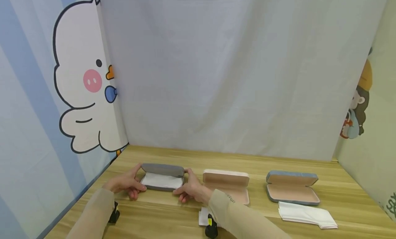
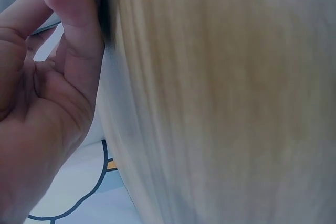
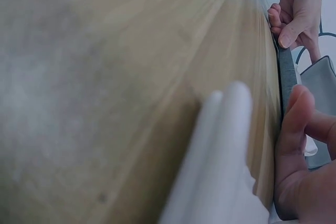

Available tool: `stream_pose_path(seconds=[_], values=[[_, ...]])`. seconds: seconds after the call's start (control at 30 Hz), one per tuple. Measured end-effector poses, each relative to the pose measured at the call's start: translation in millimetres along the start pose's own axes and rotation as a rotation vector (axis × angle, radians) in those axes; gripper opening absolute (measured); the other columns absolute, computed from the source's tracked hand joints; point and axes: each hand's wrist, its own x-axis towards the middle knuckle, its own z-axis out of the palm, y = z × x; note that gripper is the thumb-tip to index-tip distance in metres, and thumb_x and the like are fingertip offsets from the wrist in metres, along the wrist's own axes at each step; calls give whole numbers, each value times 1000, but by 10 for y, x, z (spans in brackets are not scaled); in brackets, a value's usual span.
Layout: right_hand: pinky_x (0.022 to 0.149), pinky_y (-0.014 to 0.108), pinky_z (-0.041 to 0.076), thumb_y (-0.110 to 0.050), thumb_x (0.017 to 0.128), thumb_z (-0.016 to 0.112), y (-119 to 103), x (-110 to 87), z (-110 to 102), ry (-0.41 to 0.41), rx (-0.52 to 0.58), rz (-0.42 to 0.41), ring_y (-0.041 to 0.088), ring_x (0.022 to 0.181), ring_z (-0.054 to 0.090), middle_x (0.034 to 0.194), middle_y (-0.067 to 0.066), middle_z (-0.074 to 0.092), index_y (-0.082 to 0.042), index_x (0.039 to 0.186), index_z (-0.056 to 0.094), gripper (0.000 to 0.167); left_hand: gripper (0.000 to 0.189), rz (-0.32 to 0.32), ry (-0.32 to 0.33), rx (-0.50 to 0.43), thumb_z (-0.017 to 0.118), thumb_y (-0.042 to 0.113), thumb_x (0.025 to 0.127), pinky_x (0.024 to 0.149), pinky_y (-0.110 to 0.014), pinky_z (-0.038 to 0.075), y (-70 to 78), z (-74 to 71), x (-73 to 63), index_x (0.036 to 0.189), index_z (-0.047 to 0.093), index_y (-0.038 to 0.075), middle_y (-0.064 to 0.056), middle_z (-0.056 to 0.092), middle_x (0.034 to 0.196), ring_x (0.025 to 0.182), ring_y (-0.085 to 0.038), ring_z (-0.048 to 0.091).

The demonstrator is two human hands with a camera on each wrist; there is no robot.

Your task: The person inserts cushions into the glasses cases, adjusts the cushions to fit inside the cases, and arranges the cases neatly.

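A grey glasses case sits with its lid raised at the left of the table, a folded white cloth lying inside. My left hand grips its left end, thumb at the front edge and a finger up by the lid. At the opposite end my right hand holds it the same way. In the right wrist view both hands show on the case's grey edge. The left wrist view shows my left palm beside the tabletop, with most of the case out of sight.
A pale pink case stands with its lid up, partly behind my right forearm. Farther right is a blue case, lid also up, with a folded white cloth before it. Another white cloth lies partly under my right wrist.
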Motion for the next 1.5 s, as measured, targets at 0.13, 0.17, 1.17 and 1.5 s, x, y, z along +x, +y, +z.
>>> stream_pose_path(seconds=[0.13,0.17,1.17,1.5], values=[[34,22,47,11,76,73,1,-4,1,-10,3,-3,12,36,54,54,11,60,-15,136,29,79,117,-4,0,-2,69,8,87,48,-23,56,3,0,-6,146,-32,9,-8,61,69,50,-12,63],[34,23,47,11,76,73,2,-4,1,-10,3,-3,13,36,54,53,11,60,-15,136,29,79,117,-4,-1,-1,69,8,87,49,-23,56,1,1,-6,146,-32,9,-8,61,69,50,-12,63],[37,25,52,13,78,70,37,-5,16,-24,7,-43,16,38,57,80,35,67,-14,128,31,69,70,98,-57,14,66,4,89,45,-22,54,-29,0,-1,134,13,12,-9,62,66,48,-12,63],[37,25,52,16,77,69,25,-16,20,-31,17,-64,16,38,57,80,37,65,-14,127,32,69,69,121,-75,7,64,3,90,46,-22,55,-24,-4,-10,136,14,10,-9,63,69,49,-11,63]])
